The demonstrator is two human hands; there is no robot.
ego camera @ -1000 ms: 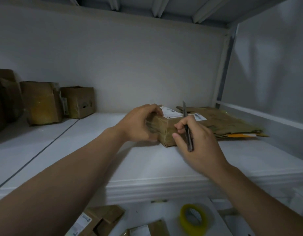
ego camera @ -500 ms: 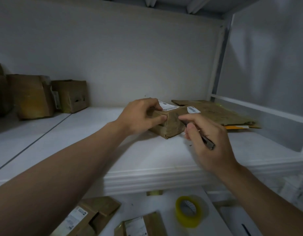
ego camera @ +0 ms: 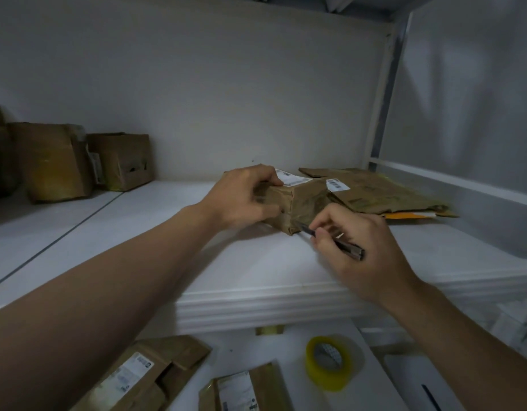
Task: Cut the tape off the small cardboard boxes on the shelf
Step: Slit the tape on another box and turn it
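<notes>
Lower than a second ago, the right hand pinches the cutter nearly flat, tip at the bottom front corner of the small cardboard box on the shelf. The left hand curls round the box's left end. The box looks light, crumpled and tape-slick, so bracing that end seems wise.

Left hand gripping box, right hand pinching cutter (both reaching forward)

The tip of the knife blurs against the small box, whose label print is too small to read.
</notes>
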